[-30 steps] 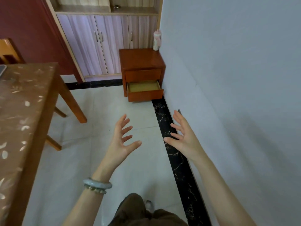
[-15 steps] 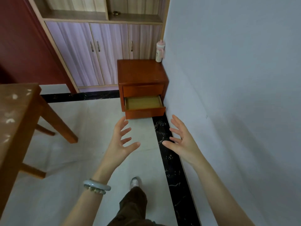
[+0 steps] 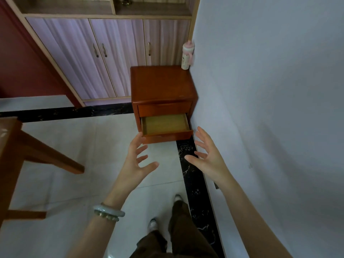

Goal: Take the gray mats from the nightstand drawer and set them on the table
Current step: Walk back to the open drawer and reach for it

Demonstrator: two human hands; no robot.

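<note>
Both hands were empty: left hand point(image 3: 138, 161) and right hand point(image 3: 206, 155) were held out with fingers spread, just short of the open bottom drawer point(image 3: 167, 137) of the nightstand point(image 3: 162, 84). No gray mats showing in there tbh, only a bare tan bottom, so I can't say where they were. My guess: check the hidden back part first, reaching in flat and low. The table point(image 3: 11, 138) sat off to my left, and a pink bottle point(image 3: 187, 55) stood on the nightstand's back corner.

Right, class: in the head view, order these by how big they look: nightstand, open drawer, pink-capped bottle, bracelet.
1. nightstand
2. open drawer
3. bottle and bracelet look about alike; the bracelet is nearer the camera, so I won't rank them.
</note>
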